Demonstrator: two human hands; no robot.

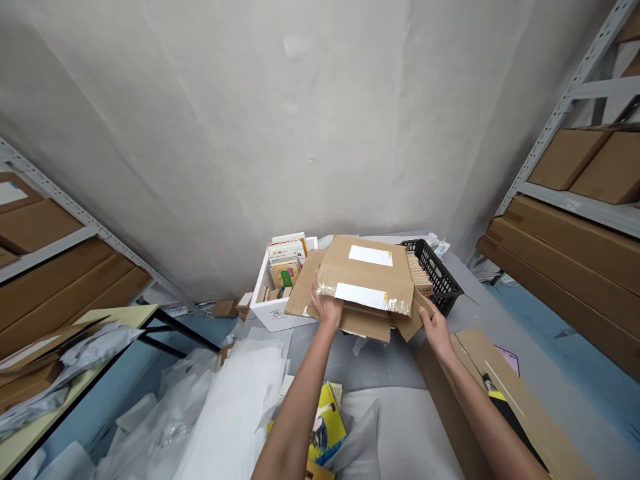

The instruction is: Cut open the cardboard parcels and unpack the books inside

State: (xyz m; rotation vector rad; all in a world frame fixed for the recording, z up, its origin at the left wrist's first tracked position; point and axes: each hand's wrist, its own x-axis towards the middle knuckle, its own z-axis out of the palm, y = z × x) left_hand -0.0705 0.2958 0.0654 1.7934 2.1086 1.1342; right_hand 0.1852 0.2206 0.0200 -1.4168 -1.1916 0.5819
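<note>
Both my hands are on a brown cardboard box (367,273) with open flaps and white labels, held above the grey table (350,360). My left hand (327,308) grips its near left edge, fingers partly hidden by the cardboard. On the other side, my right hand (436,328) pinches a loose flap (411,323) at the near right corner. Behind the box to the left stands a white bin (267,317) filled with books (286,270). To the right is a black plastic basket (443,277), partly covered by the box, with a row of books (419,273) inside.
White foam sheets (235,407) and clear plastic wrap lie at the left front. A yellow book (327,423) is below my left arm. Flat cardboard (520,407) with a black-and-yellow tool and a phone (509,360) are at right. Shelves of boxes (595,260) flank both sides.
</note>
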